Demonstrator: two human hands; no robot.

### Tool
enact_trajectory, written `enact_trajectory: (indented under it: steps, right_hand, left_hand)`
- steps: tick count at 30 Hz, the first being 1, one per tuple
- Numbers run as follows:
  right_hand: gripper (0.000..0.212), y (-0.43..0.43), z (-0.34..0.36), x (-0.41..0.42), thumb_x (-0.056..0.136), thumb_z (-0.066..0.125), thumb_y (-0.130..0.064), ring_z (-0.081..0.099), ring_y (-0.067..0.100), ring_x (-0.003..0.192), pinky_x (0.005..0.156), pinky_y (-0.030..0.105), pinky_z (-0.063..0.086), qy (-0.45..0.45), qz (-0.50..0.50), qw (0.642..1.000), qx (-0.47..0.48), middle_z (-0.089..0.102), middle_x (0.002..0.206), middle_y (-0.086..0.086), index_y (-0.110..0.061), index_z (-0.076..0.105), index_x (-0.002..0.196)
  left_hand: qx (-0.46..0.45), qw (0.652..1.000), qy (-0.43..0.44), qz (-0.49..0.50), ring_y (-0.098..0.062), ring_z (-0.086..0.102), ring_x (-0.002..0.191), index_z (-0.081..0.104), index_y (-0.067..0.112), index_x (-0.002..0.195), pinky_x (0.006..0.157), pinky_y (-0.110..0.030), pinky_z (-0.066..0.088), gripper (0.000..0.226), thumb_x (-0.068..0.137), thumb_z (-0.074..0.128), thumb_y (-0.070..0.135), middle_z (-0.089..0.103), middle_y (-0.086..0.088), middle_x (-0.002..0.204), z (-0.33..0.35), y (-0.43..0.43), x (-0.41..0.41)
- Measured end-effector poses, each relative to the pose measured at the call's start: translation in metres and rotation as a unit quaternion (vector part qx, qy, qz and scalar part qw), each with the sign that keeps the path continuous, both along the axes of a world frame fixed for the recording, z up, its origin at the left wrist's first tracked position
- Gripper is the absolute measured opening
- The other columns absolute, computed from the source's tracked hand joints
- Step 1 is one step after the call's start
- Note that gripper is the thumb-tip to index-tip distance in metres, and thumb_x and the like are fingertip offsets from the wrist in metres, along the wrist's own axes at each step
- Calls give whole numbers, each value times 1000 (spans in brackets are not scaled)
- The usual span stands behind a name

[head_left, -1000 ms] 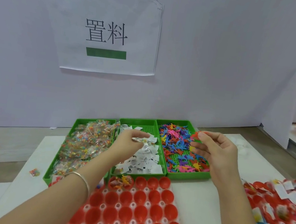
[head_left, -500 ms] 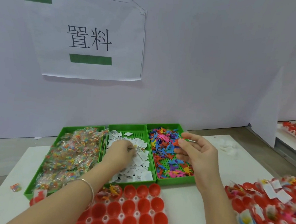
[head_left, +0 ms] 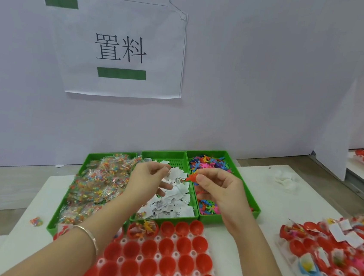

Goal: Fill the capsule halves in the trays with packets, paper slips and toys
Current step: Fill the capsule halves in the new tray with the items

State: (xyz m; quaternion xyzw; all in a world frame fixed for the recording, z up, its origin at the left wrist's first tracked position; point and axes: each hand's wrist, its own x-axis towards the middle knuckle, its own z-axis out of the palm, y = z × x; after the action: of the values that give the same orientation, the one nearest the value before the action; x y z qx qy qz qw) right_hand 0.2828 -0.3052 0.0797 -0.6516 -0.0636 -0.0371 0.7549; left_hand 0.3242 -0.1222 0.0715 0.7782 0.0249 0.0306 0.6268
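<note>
Three green bins stand side by side: clear packets on the left, white paper slips in the middle, small coloured toys on the right. My left hand hovers over the slips and pinches a paper slip. Above the right-hand bin my right hand holds a small red toy by its fingertips. In front lies a white tray of red capsule halves; one half at its far left corner holds a toy and a packet.
A second tray with filled red and blue capsule halves lies on the right. One loose packet rests on the table at the left, crumpled white paper at the far right. A paper sign hangs on the back wall.
My left hand has lifted off the slip pile with a slip pinched. My right hand has come left toward it, the red toy now showing at its fingertips.
</note>
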Motion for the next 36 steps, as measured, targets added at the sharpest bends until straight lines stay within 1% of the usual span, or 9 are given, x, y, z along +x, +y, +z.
enact_trajectory:
  steps: [6,9,16,19,21,23,30,33,36]
  right_hand:
    - [9,-2,0,1,83,72,-11,68,13,68,59,22,54,1,-11,1000,-12,74,78,4,-20,76,84]
    - [8,0,-2,2,82,73,-10,68,13,68,61,23,55,5,-14,1000,-12,75,79,5,-16,74,88]
    - [10,7,-4,2,81,74,-7,70,15,65,60,22,55,5,-18,1000,6,75,77,9,-11,72,90]
    - [10,1,-3,2,81,73,-6,69,16,64,61,24,56,3,-44,999,21,74,77,10,-10,71,90]
    - [9,-3,-2,3,82,73,-5,68,16,62,60,24,56,-3,-62,998,31,73,72,7,-10,71,89]
    - [9,-6,-1,4,83,72,-3,67,15,60,58,22,56,-7,-71,997,38,73,69,5,-9,70,89]
    - [9,-6,-3,6,83,71,-3,66,15,60,60,25,58,-9,-74,997,32,73,69,3,-10,70,89]
    - [8,-6,-3,6,83,73,-5,67,15,62,60,24,57,-14,-76,997,28,73,71,4,-11,71,88]
    - [8,-5,-5,6,82,73,-7,67,15,63,61,24,57,-13,-68,997,26,73,72,5,-13,71,88]
  left_hand:
    - [199,979,-44,26,-23,67,85,68,21,119,75,-39,55,27,100,49,20,70,-6,114,-2,9,-9]
    - [88,993,-60,54,-11,41,55,72,22,109,52,-26,47,23,99,52,17,68,3,81,2,5,-14]
    - [-54,997,-46,-3,-2,60,53,74,24,83,46,-15,44,16,91,65,13,72,5,72,7,-17,-35]
    - [159,985,-69,19,0,62,67,72,26,96,59,-14,46,13,93,62,18,72,5,95,2,-3,-25]
    - [402,914,-16,-40,-10,62,96,66,20,115,82,-26,50,24,93,61,25,63,0,120,-2,9,-15]
    - [544,835,34,-78,-19,60,95,66,17,107,81,-29,50,21,90,60,28,63,-5,110,-7,15,-7]
    - [656,748,40,-93,-17,39,56,42,14,65,51,-26,39,28,88,48,-2,42,0,63,-14,11,-1]
    - [633,771,5,-69,-20,49,58,44,12,68,52,-28,43,25,89,45,-1,49,-2,66,-13,15,-1]
    - [518,854,-40,-23,-16,65,68,63,10,86,59,-26,53,14,94,52,13,68,-3,79,-9,23,-3]
